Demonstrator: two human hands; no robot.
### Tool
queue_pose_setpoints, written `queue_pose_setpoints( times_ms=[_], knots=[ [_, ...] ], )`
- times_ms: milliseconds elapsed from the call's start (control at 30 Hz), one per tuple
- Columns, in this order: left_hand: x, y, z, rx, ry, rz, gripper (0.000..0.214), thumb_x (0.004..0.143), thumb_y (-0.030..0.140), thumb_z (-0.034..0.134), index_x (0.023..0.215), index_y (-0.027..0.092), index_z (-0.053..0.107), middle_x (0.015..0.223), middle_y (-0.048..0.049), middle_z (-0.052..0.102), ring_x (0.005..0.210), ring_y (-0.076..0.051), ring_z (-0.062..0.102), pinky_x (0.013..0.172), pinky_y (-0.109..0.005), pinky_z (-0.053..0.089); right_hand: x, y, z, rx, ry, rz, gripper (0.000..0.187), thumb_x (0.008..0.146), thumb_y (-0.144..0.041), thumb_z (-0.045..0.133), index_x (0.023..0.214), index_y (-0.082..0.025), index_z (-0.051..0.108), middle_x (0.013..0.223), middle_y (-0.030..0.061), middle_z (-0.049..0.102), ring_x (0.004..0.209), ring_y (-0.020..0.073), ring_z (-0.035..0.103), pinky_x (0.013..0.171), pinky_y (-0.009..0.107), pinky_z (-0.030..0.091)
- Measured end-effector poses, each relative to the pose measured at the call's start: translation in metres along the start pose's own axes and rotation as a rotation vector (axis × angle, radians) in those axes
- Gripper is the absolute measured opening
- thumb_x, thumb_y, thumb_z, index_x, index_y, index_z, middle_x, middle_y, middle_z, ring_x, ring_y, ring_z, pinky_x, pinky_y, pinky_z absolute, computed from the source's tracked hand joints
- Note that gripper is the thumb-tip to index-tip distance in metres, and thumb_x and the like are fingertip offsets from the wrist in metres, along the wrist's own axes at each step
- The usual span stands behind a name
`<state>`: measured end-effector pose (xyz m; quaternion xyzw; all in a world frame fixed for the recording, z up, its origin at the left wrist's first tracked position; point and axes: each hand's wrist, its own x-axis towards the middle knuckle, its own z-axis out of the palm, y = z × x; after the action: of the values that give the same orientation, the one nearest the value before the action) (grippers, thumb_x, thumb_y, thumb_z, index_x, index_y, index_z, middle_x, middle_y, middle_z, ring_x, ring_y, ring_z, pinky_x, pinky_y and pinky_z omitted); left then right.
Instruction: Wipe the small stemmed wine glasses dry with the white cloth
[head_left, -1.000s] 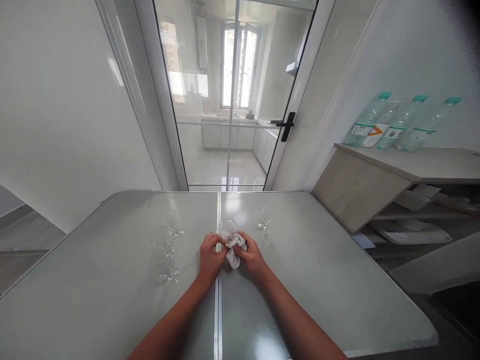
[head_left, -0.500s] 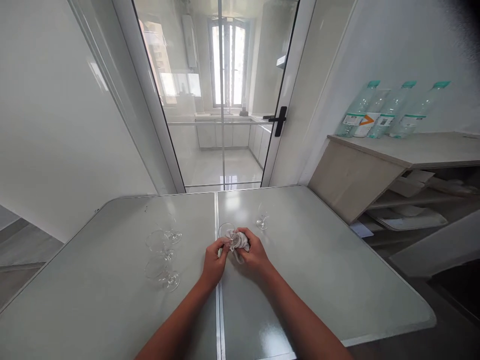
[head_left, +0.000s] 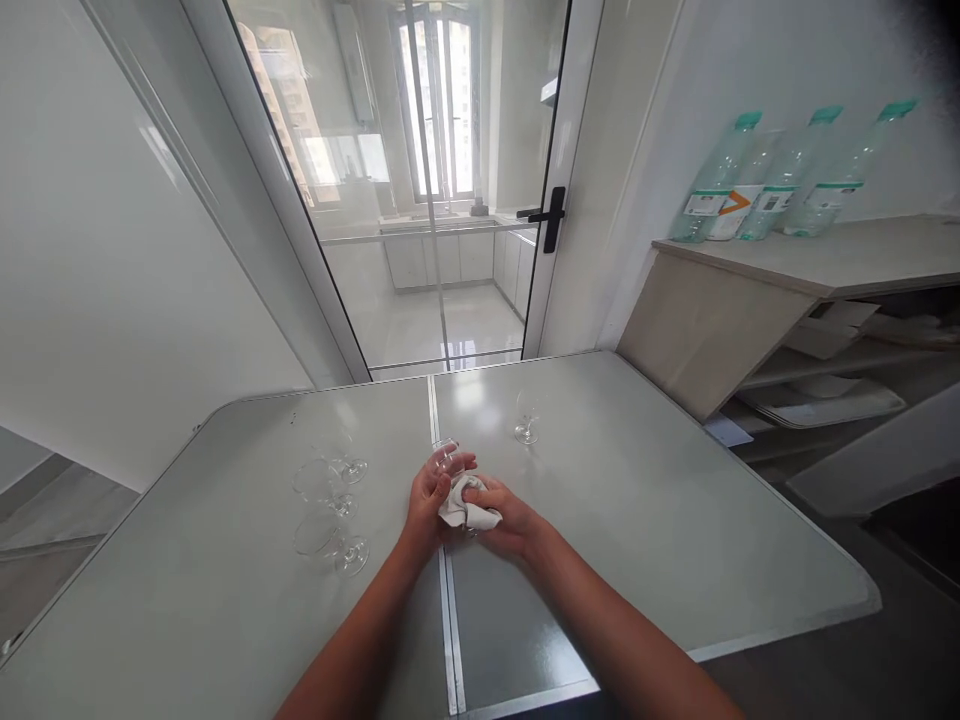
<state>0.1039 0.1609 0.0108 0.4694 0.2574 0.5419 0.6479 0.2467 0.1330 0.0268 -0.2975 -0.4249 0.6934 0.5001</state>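
My left hand (head_left: 426,500) is wrapped around the bowl of a clear stemmed glass (head_left: 448,457), whose rim points away from me. With my right hand (head_left: 514,516) I pinch a white cloth (head_left: 471,505), thumb on top, against the foot end of that glass. The cloth covers most of the stem and foot. Both hands are just above the table, close together over its middle seam. On the left stand three similar stemmed glasses, the nearest with its foot (head_left: 351,554) plainly visible. Another stemmed glass (head_left: 526,430) stands upright beyond my right hand.
The pale grey-green table (head_left: 645,500) has a metal seam and edging. A wooden shelf unit (head_left: 690,320) adjoins its right side, with several plastic bottles (head_left: 776,195) on top. Behind the table is a glass door (head_left: 487,300) with a black handle (head_left: 553,218).
My left hand has shifted from near the stem to around the bowl. The cloth has come over the stem and foot, with my right thumb now on top. The view has tilted slightly.
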Motion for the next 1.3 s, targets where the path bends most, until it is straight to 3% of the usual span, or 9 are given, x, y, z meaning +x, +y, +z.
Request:
queue_pose_setpoints(
  times_ms=[100, 200, 300, 467, 600, 700, 900, 1133, 1300],
  knots=[
    [-0.001, -0.003, -0.002, 0.093, 0.112, 0.085, 0.064, 0.079, 0.044, 0.081, 0.133, 0.020, 0.055, 0.124, -0.0158, 0.069, 0.112, -0.029, 0.068, 0.098, -0.043, 0.054, 0.002, -0.001, -0.003, -0.281, -0.001, -0.062, 0.029, 0.079, -0.039, 0.074, 0.098, -0.017, 0.067, 0.082, 0.0043, 0.067, 0.073, 0.0191, 0.059, 0.071, 0.032, 0.047],
    [-0.001, -0.004, -0.002, 0.160, 0.201, 0.177, 0.063, 0.079, 0.038, 0.082, 0.133, 0.022, 0.052, 0.129, -0.0150, 0.066, 0.120, -0.028, 0.065, 0.106, -0.045, 0.050, 0.004, 0.000, -0.004, -0.794, 0.142, -0.326, 0.031, 0.079, -0.020, 0.066, 0.110, -0.021, 0.067, 0.101, 0.0082, 0.071, 0.093, 0.0251, 0.061, 0.092, 0.040, 0.044],
    [0.000, -0.003, -0.002, 0.173, 0.223, 0.206, 0.061, 0.082, 0.039, 0.079, 0.134, 0.022, 0.051, 0.130, -0.0146, 0.065, 0.117, -0.026, 0.066, 0.106, -0.045, 0.050, 0.003, 0.002, -0.001, -1.020, 0.225, -0.403, 0.038, 0.077, -0.013, 0.060, 0.114, -0.021, 0.066, 0.104, 0.0100, 0.071, 0.094, 0.0264, 0.061, 0.091, 0.040, 0.042],
    [-0.001, -0.002, -0.005, 0.121, 0.191, 0.175, 0.061, 0.082, 0.049, 0.077, 0.132, 0.021, 0.054, 0.126, -0.0153, 0.066, 0.104, -0.024, 0.069, 0.093, -0.040, 0.057, 0.002, -0.010, -0.002, -0.560, 0.042, -0.076, 0.012, 0.079, -0.024, 0.065, 0.089, -0.019, 0.068, 0.078, 0.0007, 0.066, 0.067, 0.0162, 0.055, 0.064, 0.027, 0.041],
    [-0.002, -0.004, -0.003, 0.061, 0.080, 0.106, 0.065, 0.082, 0.057, 0.074, 0.132, 0.020, 0.055, 0.126, -0.0164, 0.066, 0.101, -0.025, 0.069, 0.087, -0.039, 0.058, 0.002, -0.016, -0.011, -0.153, -0.149, 0.199, 0.014, 0.072, -0.025, 0.069, 0.081, -0.016, 0.067, 0.069, -0.0009, 0.061, 0.059, 0.0124, 0.050, 0.057, 0.024, 0.036],
    [-0.004, -0.005, 0.001, 0.146, 0.033, 0.115, 0.065, 0.080, 0.053, 0.077, 0.132, 0.019, 0.055, 0.122, -0.0158, 0.067, 0.109, -0.028, 0.068, 0.096, -0.042, 0.054, 0.002, -0.009, -0.010, -0.162, -0.060, 0.127, 0.021, 0.067, -0.025, 0.074, 0.085, -0.015, 0.069, 0.069, -0.0005, 0.062, 0.061, 0.0133, 0.052, 0.058, 0.025, 0.038],
    [-0.005, -0.008, 0.006, 0.195, 0.090, 0.207, 0.063, 0.081, 0.042, 0.080, 0.133, 0.026, 0.050, 0.131, -0.0133, 0.062, 0.127, -0.029, 0.060, 0.111, -0.045, 0.046, 0.001, 0.000, 0.004, -0.637, 0.246, -0.293, 0.018, 0.078, -0.022, 0.067, 0.096, -0.020, 0.072, 0.082, 0.0014, 0.070, 0.072, 0.0174, 0.056, 0.071, 0.029, 0.042],
    [-0.006, -0.005, 0.006, -0.062, 0.041, 0.025, 0.065, 0.082, 0.061, 0.072, 0.131, 0.020, 0.057, 0.125, -0.0159, 0.067, 0.117, -0.036, 0.066, 0.103, -0.052, 0.051, 0.004, 0.002, -0.010, 0.022, 0.033, 0.107, 0.032, 0.072, -0.042, 0.081, 0.085, -0.015, 0.069, 0.071, 0.0002, 0.061, 0.061, 0.0140, 0.051, 0.062, 0.027, 0.039],
    [-0.002, -0.001, 0.006, -0.059, 0.103, 0.106, 0.069, 0.079, 0.061, 0.075, 0.133, 0.023, 0.053, 0.131, -0.0162, 0.064, 0.117, -0.030, 0.065, 0.095, -0.042, 0.054, 0.005, -0.007, -0.015, 0.091, 0.239, -0.006, 0.032, 0.079, -0.048, 0.075, 0.083, -0.017, 0.068, 0.073, 0.0011, 0.061, 0.062, 0.0150, 0.050, 0.061, 0.027, 0.041]
  ],
)
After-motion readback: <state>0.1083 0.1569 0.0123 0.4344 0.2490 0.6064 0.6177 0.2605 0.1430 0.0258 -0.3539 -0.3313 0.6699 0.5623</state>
